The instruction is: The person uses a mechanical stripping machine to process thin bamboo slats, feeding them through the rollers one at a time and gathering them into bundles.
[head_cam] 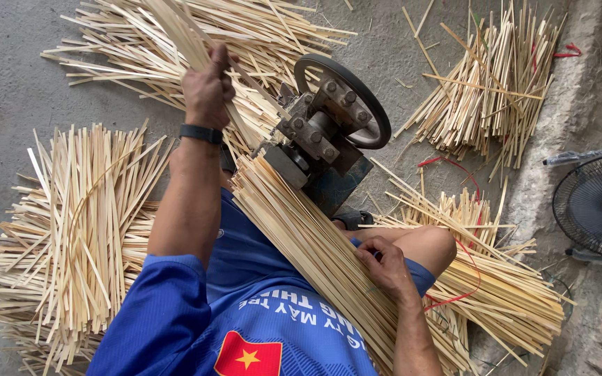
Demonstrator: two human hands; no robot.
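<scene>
Currently left hand point(207, 87) raised, arm extended, fist closed around strips pulled out of the machine point(325, 129). Right hand point(384, 264) rests fingers curled on the bamboo strip bundle point(308, 244) across the lap. Bundle's long axis runs diagonally, upper end at the machine. Loose strip piles point(71, 237) on the floor point(8, 83).

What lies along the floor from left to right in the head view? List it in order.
Pile of bamboo strips → left hand gripping strips → small machine with a belt wheel → right hand on a bundle → fanned bundle of strips → black fan.
</scene>
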